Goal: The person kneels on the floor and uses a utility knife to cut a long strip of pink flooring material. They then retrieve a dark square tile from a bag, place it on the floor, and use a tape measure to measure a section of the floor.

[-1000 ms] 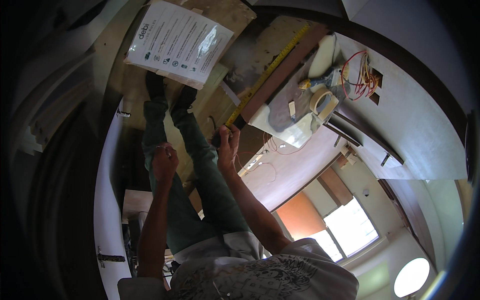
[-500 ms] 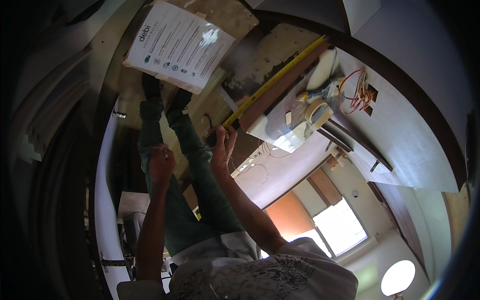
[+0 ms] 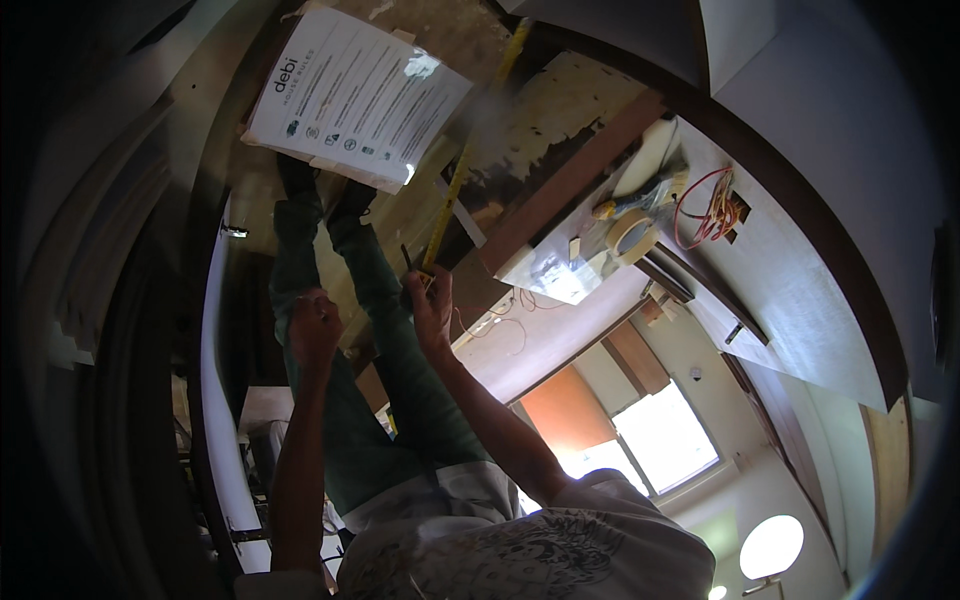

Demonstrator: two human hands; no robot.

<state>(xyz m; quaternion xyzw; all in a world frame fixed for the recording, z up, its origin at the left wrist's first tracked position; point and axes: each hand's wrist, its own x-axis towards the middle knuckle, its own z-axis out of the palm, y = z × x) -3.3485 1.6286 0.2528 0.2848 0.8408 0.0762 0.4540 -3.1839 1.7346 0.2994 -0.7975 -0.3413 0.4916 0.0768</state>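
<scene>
My right hand [image 3: 432, 312] is closed around a tape measure [image 3: 420, 281], whose dark case is mostly hidden by my fingers. Its yellow blade [image 3: 455, 190] runs out and away from me, past the right side of a printed white sheet [image 3: 355, 95]. My left hand [image 3: 315, 325] hangs in front of my green trousers with its fingers curled in. Whether it holds something small I cannot make out.
To the right, a plastic-covered counter [image 3: 545, 272] with a brown edge bears a roll of masking tape [image 3: 631, 236], a paintbrush [image 3: 620, 207] and red wires [image 3: 705, 212]. A white panel [image 3: 215, 350] stands on the left. A bright window [image 3: 665, 440] and round lamp [image 3: 771, 547] appear lower right.
The tape blade has swung left, off the counter's brown edge, toward the printed sheet. My right hand has come slightly nearer and left with the tape measure. My left hand has barely moved.
</scene>
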